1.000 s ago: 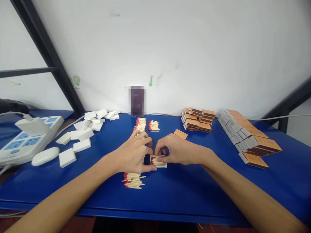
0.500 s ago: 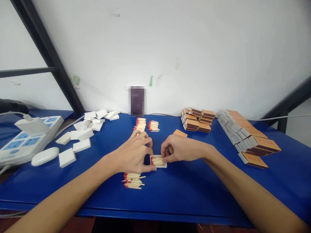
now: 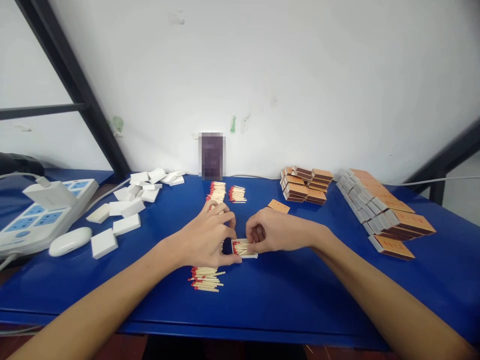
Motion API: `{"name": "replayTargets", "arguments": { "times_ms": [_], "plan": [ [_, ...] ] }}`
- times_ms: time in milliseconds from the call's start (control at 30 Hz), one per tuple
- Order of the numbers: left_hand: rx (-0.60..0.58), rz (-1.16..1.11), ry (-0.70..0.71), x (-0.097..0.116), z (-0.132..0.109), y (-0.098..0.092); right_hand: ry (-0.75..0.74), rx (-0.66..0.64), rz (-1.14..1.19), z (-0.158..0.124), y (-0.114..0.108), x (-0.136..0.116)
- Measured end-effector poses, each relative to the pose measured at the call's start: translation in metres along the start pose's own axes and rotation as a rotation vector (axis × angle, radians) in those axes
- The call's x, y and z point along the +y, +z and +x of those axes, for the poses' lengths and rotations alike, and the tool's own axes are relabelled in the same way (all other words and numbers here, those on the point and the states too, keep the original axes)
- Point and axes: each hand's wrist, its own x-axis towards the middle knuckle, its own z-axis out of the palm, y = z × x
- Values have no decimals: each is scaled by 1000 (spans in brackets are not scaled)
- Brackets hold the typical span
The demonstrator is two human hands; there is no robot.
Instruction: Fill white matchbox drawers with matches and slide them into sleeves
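The left hand [image 3: 208, 235] holds the left end of the matchbox tray [image 3: 247, 257] on the worktop [image 3: 285, 300], likely to steady it; the right hand [image 3: 272, 230], fingers bunched narrow, touches the matches [image 3: 241, 248] inside, whether gripping any I cannot tell.

The tabletop [image 3: 285, 300] is blue; matches [image 3: 205, 281] near its front edge are cream with red heads. Matchboxes [image 3: 393, 202] toward its right edge have orange tops and brown sides; the left-edge power strip [image 3: 48, 218] is white with blue panels.
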Motion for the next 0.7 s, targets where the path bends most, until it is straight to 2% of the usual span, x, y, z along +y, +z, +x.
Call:
{"name": "replayTargets", "arguments": {
  "times_ms": [467,700],
  "plan": [
    [-22,-6,-6,-1,0,0,-39,13,-65,2,2,0],
    [-26,-2,-3,0,0,-1,-47,-14,27,5,0,8]
  ]
}}
